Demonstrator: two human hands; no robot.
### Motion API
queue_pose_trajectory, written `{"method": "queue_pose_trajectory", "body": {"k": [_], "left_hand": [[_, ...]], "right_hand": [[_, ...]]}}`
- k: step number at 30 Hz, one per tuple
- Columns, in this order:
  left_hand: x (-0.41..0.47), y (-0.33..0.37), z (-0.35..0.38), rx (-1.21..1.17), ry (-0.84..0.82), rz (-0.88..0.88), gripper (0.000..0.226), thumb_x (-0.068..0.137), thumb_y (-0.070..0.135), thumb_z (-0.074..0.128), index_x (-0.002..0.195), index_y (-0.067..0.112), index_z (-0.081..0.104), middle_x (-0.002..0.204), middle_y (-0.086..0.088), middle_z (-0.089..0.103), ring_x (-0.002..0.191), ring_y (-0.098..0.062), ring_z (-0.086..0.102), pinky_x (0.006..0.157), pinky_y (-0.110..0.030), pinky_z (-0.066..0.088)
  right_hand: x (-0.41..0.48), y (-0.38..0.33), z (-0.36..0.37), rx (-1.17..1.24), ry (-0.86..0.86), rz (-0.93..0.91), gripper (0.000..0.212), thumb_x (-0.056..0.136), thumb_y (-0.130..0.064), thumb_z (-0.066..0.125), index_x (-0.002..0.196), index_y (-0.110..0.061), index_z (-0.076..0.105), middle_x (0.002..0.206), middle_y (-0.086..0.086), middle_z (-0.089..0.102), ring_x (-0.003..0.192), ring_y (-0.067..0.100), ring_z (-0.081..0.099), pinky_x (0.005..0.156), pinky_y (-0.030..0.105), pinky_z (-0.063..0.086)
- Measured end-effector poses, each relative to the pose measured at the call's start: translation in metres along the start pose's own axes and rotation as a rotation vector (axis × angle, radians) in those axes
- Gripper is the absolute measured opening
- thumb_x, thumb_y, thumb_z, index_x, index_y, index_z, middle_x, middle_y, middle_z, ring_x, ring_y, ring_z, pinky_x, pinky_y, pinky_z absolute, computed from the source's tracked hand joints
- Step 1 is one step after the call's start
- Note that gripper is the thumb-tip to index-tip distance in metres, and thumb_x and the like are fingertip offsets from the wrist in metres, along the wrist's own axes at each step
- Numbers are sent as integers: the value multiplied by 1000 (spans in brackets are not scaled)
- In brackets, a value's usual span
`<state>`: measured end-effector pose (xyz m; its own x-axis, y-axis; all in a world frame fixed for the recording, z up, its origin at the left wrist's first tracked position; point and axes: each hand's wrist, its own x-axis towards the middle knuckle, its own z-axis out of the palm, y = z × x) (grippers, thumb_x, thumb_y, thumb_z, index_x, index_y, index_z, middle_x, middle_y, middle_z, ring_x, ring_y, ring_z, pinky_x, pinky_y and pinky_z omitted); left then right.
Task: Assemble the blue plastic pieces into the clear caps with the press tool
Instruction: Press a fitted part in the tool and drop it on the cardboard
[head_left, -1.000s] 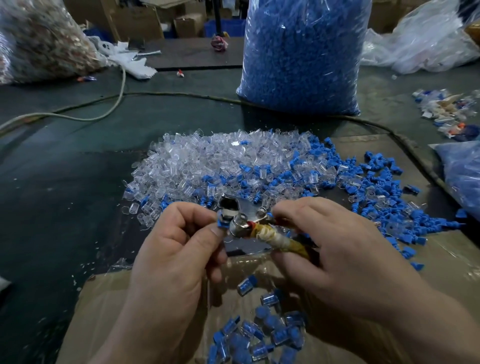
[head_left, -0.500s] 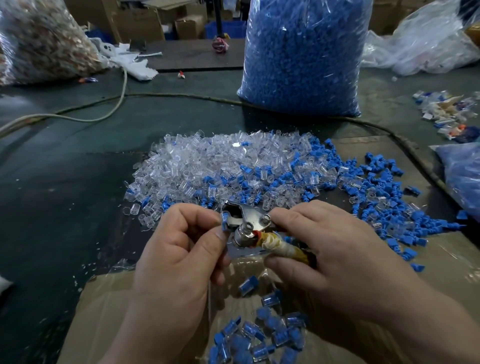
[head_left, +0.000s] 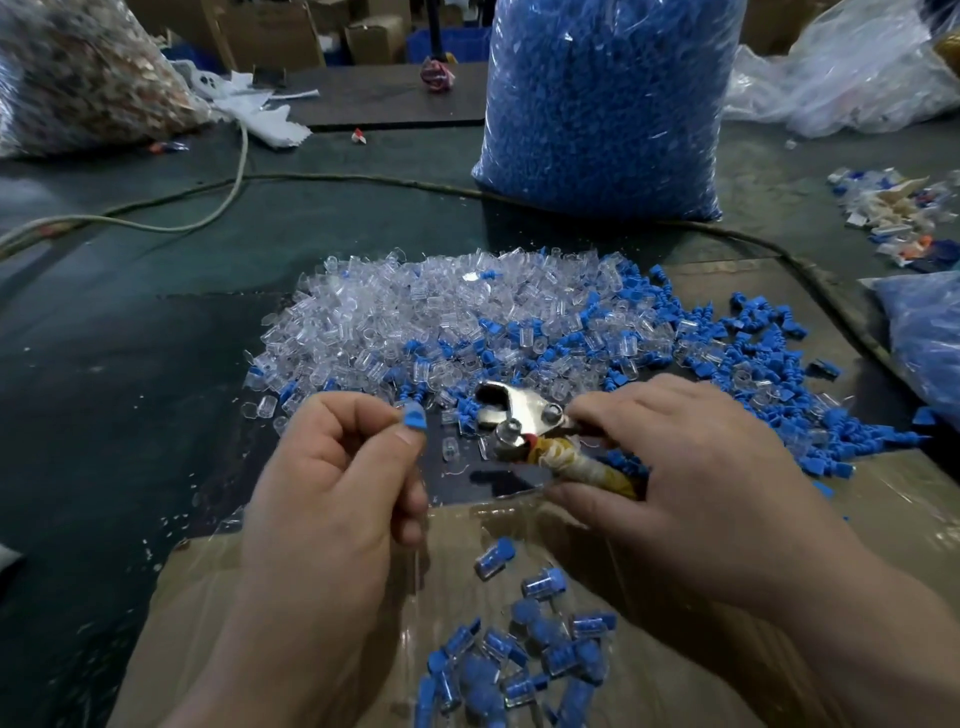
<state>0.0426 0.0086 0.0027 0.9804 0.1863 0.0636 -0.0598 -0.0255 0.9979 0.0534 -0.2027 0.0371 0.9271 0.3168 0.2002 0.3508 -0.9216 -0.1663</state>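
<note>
My left hand (head_left: 337, 478) pinches a small blue piece (head_left: 414, 419) between thumb and forefinger, a short way left of the press tool. My right hand (head_left: 691, 478) grips the press tool (head_left: 514, 418) by its tape-wrapped handle; its metal jaws point left and hold nothing that I can see. Behind both hands lies a heap of clear caps (head_left: 415, 317), mixed on its right with loose blue pieces (head_left: 753, 358). Several assembled blue-in-clear caps (head_left: 519, 660) lie in the cardboard box (head_left: 218, 597) just below my hands.
A tall clear bag of blue pieces (head_left: 602, 104) stands behind the heap. A cable (head_left: 322, 179) runs across the dark table. Another bag of mixed scrap (head_left: 78, 73) sits at the far left, plastic bags at the far right, and small odd parts (head_left: 893, 213) at the right edge.
My left hand has drawn away to the left from the tool's jaws with a blue piece pinched in it. The tool's jaws now stand apart from that hand.
</note>
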Motion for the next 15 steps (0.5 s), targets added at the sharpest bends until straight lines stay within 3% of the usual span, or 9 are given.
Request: {"method": "queue_pose_trajectory", "body": {"k": [3, 8, 12, 15], "left_hand": [[-5, 3, 6, 125, -126, -124, 18, 87, 15, 65, 76, 29, 65, 50, -3, 61, 39, -9, 51, 38, -16, 43], [-10, 1, 14, 309, -100, -52, 13, 83, 27, 67, 85, 39, 64, 53, 3, 64, 41, -1, 52, 42, -13, 42], [-14, 2, 17, 336, -74, 33, 9, 82, 28, 68, 83, 36, 64, 54, 4, 63, 38, -1, 48, 38, -13, 40], [-17, 5, 17, 418, -71, 158, 8, 79, 32, 66, 84, 37, 64, 60, 5, 65, 44, -9, 52, 39, -14, 41]], "right_hand": [[9, 3, 4, -95, -116, 71, 78, 72, -81, 25, 128, -35, 53, 105, -17, 59, 98, 11, 49, 88, 35, 38], [13, 1, 6, -104, -118, 122, 70, 74, -77, 30, 131, -39, 46, 116, -15, 54, 109, 13, 41, 95, 36, 30], [3, -18, 1, 23, 72, -25, 36, 85, -67, 37, 100, -37, 50, 95, -18, 56, 91, 7, 49, 83, 32, 38], [0, -28, 1, 65, 0, -153, 33, 95, -52, 32, 88, -30, 56, 82, -13, 56, 78, 13, 51, 77, 36, 43]]}}
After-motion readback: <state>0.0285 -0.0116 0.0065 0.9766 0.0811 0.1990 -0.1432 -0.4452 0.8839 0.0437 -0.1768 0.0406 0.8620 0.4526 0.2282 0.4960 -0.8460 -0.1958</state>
